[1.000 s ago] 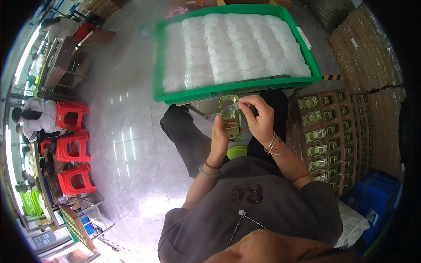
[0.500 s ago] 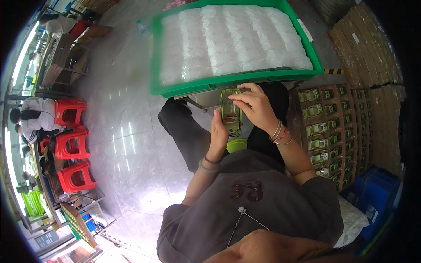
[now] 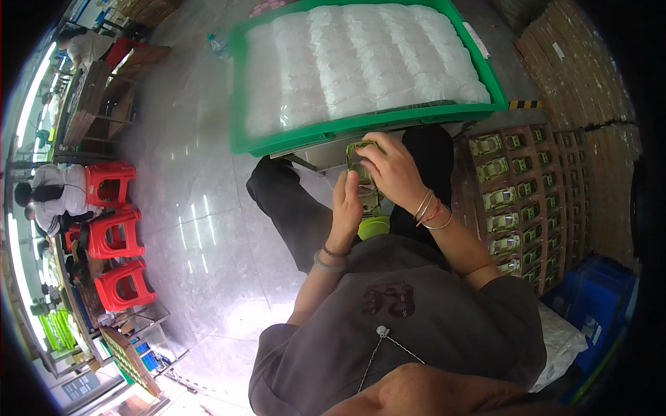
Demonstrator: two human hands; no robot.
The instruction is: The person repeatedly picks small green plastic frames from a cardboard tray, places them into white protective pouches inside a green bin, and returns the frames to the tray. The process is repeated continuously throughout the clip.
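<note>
My left hand (image 3: 347,209) is closed around the left side of a green toy car body (image 3: 372,204), its thumb pointing up along the piece. The shell is held lengthwise over my lap, and an open, window-like part shows near its far end. My right hand (image 3: 394,168) is curled over the upper right of the shell, fingertips at its far rim and inside the opening. The fingers cover much of the middle, so any small part between them cannot be made out.
Ahead stands a green tray (image 3: 333,130) filled with rows of white plastic-wrapped packs (image 3: 347,62). To my right, a brown partitioned rack (image 3: 479,180) holds several similar green car bodies, near a blue crate (image 3: 590,305). Red stools (image 3: 114,232) and seated people are at left. A lime-green container (image 3: 374,227) sits below my hands.
My right hand's fingers have moved from lying across the shell's upper middle to curling over its far end. The left hand has slid slightly up along the side. The view has shifted a little.
</note>
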